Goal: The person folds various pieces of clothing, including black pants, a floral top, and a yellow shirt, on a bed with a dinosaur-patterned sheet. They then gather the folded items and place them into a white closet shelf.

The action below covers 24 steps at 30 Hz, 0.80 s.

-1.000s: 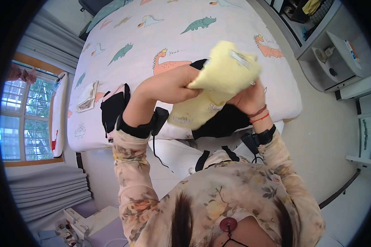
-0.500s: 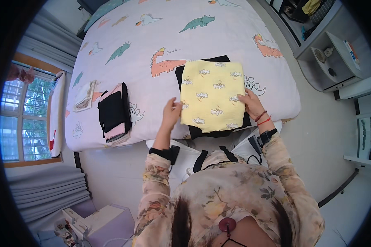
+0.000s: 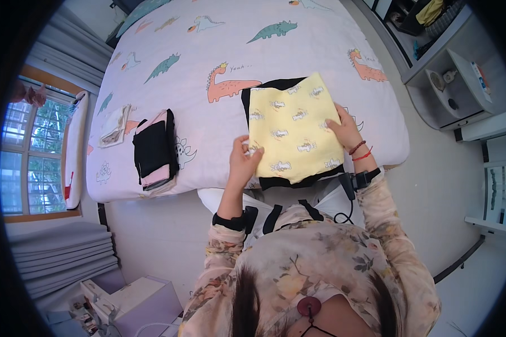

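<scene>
A folded yellow cloth with small white animal figures [image 3: 292, 128] lies over a folded black cloth [image 3: 275, 84] at the bed's near edge. The yellow piece is tilted, so black shows at its upper left and along its lower side. My left hand [image 3: 245, 160] pinches the yellow cloth's left edge, thumb on top. On the opposite edge, my right hand [image 3: 345, 130] grips it with the thumb on top and the fingers partly hidden behind.
A stack of folded black and pink clothes [image 3: 156, 149] and a white folded cloth [image 3: 116, 126] rest to the left on the dinosaur-print bedspread [image 3: 219, 45]. A purple-white box [image 3: 143, 303] stands on the floor at lower left. Grey shelves [image 3: 449, 84] stand at right.
My left hand has come in and closed on the left edge of the yellow cloth. The cloth has turned slightly and shifted right, with its upper right corner raised.
</scene>
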{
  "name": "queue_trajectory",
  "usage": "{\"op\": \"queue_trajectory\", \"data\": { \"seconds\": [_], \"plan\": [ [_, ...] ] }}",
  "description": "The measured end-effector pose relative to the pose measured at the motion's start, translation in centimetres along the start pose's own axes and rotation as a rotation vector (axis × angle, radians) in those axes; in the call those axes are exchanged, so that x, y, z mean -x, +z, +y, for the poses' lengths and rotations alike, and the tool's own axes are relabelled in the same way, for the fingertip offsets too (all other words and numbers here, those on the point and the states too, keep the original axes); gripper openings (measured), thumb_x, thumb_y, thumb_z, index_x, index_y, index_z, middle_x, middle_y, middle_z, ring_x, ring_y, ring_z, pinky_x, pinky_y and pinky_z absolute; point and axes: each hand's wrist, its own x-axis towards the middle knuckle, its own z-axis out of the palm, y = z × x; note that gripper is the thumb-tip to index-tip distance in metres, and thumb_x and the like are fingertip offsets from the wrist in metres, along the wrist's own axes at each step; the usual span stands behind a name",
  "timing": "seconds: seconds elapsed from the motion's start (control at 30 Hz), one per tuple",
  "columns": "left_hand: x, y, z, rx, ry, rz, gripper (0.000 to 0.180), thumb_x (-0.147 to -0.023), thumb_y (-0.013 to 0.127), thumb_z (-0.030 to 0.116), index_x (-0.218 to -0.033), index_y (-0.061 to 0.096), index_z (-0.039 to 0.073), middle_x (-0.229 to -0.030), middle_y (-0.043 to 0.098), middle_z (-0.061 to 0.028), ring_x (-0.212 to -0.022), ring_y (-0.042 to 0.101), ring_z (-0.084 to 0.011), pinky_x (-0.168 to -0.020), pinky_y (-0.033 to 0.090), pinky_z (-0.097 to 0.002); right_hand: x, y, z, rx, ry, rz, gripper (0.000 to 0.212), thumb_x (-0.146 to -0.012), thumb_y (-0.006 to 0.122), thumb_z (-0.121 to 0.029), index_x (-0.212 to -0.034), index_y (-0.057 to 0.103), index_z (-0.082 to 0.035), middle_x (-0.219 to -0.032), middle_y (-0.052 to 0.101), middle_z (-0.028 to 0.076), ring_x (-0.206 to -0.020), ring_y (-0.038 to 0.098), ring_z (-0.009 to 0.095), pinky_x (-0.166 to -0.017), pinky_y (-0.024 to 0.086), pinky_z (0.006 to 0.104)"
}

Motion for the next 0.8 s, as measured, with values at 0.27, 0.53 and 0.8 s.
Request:
{"op": "queue_trajectory", "data": {
  "seconds": [0.27, 0.53, 0.8],
  "plan": [
    [-4.9, 0.9, -1.4, 0.414, -0.279, -0.242, 0.044, -0.082, 0.063, 0.006, -0.12, 0.042, -0.004, -0.104, 0.061, -0.0131, -0.086, 0.063, -0.0175, -0.074, 0.052, -0.0317, 0.3, -0.3, 3.6, 0.206, 0.129, 0.097, 0.035, -0.081, 0.06, -0.005, -0.113, 0.05, 0.005, -0.1, 0.061, 0.015, -0.088, 0.06, 0.021, -0.077, 0.048, 0.0311],
    [-6.7, -7.6, 4.2, 0.382, -0.087, -0.314, 0.049, -0.077, 0.061, -0.003, -0.123, 0.045, -0.001, -0.112, 0.06, -0.0125, -0.096, 0.061, -0.0194, -0.082, 0.051, -0.0316, 0.3, 5.4, -2.7, -0.138, -0.076, -0.088, 0.032, -0.084, 0.059, -0.003, -0.113, 0.05, 0.004, -0.102, 0.061, 0.009, -0.09, 0.058, 0.013, -0.078, 0.049, 0.0272],
    [-4.6, -25.9, -2.4, -0.221, -0.167, 0.156, 0.052, -0.075, 0.064, 0.001, -0.123, 0.045, -0.005, -0.109, 0.06, -0.0168, -0.096, 0.061, -0.0249, -0.081, 0.05, -0.0352, -2.1, 18.8, -2.5, 1.023, -0.062, -0.218, 0.055, -0.086, 0.055, -0.041, -0.112, 0.044, 0.006, -0.104, 0.055, 0.025, -0.083, 0.063, 0.038, -0.071, 0.052, 0.0391]
  ]
}}
